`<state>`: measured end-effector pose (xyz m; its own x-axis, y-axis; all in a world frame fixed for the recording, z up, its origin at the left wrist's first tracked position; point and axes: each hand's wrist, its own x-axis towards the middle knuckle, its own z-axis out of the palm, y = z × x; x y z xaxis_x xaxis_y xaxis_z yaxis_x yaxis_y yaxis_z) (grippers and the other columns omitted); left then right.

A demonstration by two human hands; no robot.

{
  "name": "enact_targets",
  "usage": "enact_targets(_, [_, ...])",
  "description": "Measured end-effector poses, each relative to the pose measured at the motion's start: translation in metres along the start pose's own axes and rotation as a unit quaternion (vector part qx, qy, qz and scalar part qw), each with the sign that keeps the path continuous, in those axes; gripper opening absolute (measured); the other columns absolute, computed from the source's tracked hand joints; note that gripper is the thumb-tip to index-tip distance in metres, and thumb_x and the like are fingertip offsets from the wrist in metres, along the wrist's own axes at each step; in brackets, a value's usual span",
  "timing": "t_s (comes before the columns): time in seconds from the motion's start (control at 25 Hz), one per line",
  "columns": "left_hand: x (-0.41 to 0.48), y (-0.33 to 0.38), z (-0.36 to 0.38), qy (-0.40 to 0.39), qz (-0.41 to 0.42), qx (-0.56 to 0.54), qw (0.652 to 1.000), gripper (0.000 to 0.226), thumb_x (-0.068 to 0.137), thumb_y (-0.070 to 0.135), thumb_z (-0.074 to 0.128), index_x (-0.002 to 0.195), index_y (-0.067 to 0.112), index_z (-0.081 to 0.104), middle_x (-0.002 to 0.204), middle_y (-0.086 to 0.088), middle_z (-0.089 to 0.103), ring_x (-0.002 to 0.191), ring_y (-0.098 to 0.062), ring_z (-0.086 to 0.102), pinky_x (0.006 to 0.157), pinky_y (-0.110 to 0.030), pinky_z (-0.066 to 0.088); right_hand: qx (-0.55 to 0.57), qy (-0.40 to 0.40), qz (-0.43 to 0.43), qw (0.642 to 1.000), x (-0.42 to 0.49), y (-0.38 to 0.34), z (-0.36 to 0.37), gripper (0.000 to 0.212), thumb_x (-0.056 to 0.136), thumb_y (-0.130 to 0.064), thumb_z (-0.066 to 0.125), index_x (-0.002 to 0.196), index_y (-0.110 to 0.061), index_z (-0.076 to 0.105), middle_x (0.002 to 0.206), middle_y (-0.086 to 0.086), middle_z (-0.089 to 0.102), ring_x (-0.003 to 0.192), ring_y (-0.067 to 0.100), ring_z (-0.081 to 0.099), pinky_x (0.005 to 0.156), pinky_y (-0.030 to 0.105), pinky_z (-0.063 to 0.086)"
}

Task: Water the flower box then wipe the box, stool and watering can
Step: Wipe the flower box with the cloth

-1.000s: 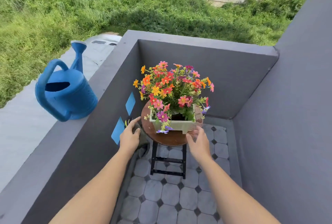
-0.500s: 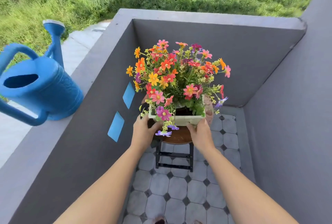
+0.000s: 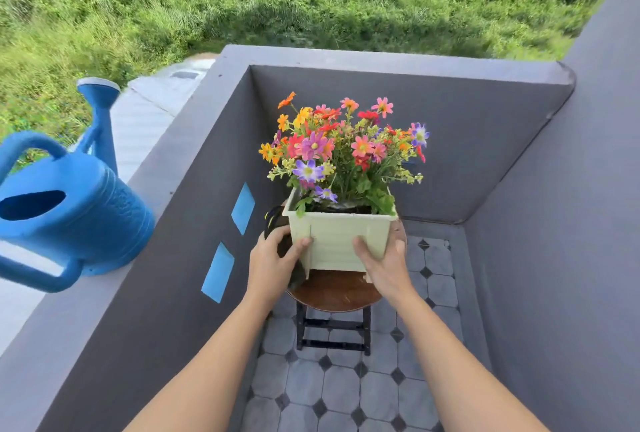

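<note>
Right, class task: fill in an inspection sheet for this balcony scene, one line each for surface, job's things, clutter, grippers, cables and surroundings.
Surface: round brown stool on a tiled floor; its near seat part is bare.
Job's things: pale green flower box full of flowers, held above the seat; blue watering can upright on the grey ledge; dark cloth at the box's left side.
Clutter: nothing seen.
Grippers: left hand and right hand grip the box's sides; the left also touches the cloth.
Cables: nothing seen.
Surroundings: grey balcony walls, two blue patches, grass beyond.
</note>
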<state>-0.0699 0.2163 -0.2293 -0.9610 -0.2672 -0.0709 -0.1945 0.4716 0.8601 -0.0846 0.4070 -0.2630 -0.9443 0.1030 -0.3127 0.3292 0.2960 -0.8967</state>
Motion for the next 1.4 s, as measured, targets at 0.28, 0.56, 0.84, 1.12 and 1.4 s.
enact_targets(0.28, [0.000,-0.003,-0.003,-0.017,0.009,0.002,1.000,0.037,0.086,0.038,0.063,0.118,0.020,0.064,0.111,0.002,0.057,0.106,-0.013,0.051,0.086,-0.026,0.039,0.183,-0.067,0.014,0.981,-0.008,0.003,0.008,0.066,0.087,-0.033,0.058,0.144,-0.027,0.025,0.134,0.001,0.049,0.112,0.017,0.055,0.063,0.024,0.059])
enact_targets(0.56, [-0.015,0.041,-0.020,0.043,0.060,-0.062,0.995,0.046,0.086,0.038,0.063,0.131,0.036,0.050,0.124,0.022,0.056,0.109,0.011,0.048,0.101,-0.025,0.043,0.169,0.036,-0.050,0.984,-0.035,-0.041,0.005,0.107,0.051,-0.086,0.055,0.132,-0.017,0.045,0.110,-0.011,0.060,0.097,-0.011,0.058,0.069,0.005,0.049])
enact_targets(0.84, [-0.026,0.115,-0.029,0.145,0.175,-0.135,0.964,0.055,0.095,0.026,0.044,0.142,0.047,0.026,0.153,0.012,0.030,0.142,-0.002,0.024,0.110,-0.011,0.024,0.131,0.055,-0.113,0.983,-0.050,-0.115,-0.024,0.073,0.076,-0.068,0.048,0.139,-0.032,0.037,0.104,-0.034,0.053,0.094,-0.017,0.050,0.090,0.022,0.041])
enact_targets(1.12, [-0.034,0.138,-0.034,0.201,0.314,0.267,0.889,0.045,0.083,0.013,0.050,0.127,0.013,0.041,0.133,-0.013,0.059,0.136,-0.039,0.015,0.090,-0.072,0.039,0.083,0.082,-0.173,0.978,-0.068,-0.166,-0.045,0.074,0.077,-0.068,0.051,0.142,-0.038,0.032,0.105,-0.017,0.063,0.088,-0.008,0.059,0.070,0.008,0.040])
enact_targets(1.4, [-0.055,0.135,-0.040,0.222,0.413,0.336,0.817,0.046,0.074,0.003,0.039,0.116,0.019,0.047,0.127,-0.005,0.064,0.146,-0.029,0.005,0.088,-0.068,0.041,0.085,0.110,-0.201,0.970,-0.087,-0.203,-0.054,0.073,0.079,-0.069,0.051,0.142,-0.038,0.031,0.113,-0.008,0.065,0.109,0.019,0.060,0.082,0.023,0.039])
